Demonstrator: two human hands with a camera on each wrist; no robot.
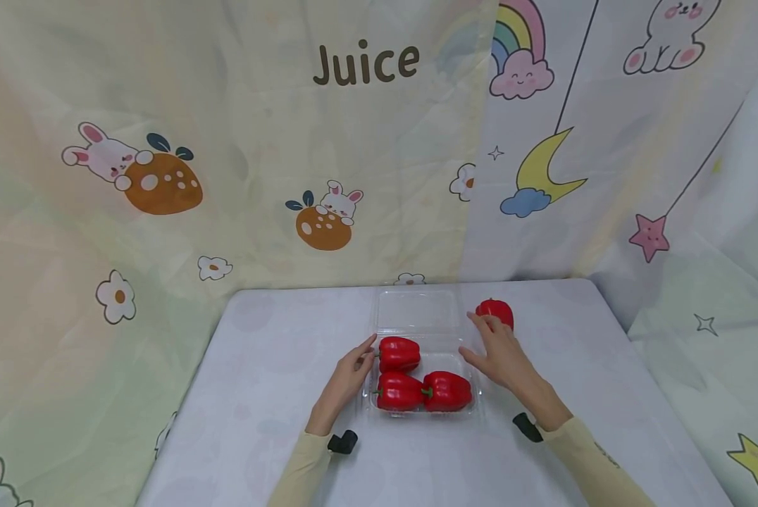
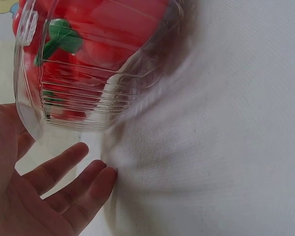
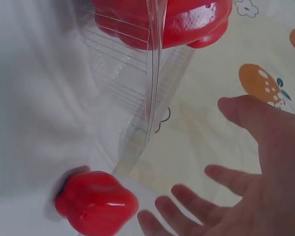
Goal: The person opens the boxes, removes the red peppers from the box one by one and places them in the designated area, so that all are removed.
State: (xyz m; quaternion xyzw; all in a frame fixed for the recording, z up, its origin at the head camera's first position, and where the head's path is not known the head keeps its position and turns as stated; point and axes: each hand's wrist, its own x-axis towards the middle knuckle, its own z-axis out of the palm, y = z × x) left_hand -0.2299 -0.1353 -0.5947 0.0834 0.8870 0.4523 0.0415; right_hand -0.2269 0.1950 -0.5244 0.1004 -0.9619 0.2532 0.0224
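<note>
A clear plastic clamshell box [image 1: 478,394] stands on the table with its lid [image 1: 417,312] laid back. Inside it lie three red bell peppers with green stems: one at the back left [image 1: 399,354], one at the front left [image 1: 400,391] and one at the front right [image 1: 447,391]. My left hand [image 1: 347,377] is at the box's left side, fingers extended by the rim. To the right of the box, my right hand [image 1: 501,352] reaches with spread fingers toward a fourth, loose bell pepper [image 3: 97,202], partly covering it in the head view; a gap shows in the right wrist view.
A white cloth covers the table [image 1: 271,366]. Behind it hangs a printed curtain [image 1: 252,141] with cartoon rabbits, fruit and a moon. Each wrist wears a small black camera, one on the left [image 1: 343,442] and one on the right [image 1: 527,427].
</note>
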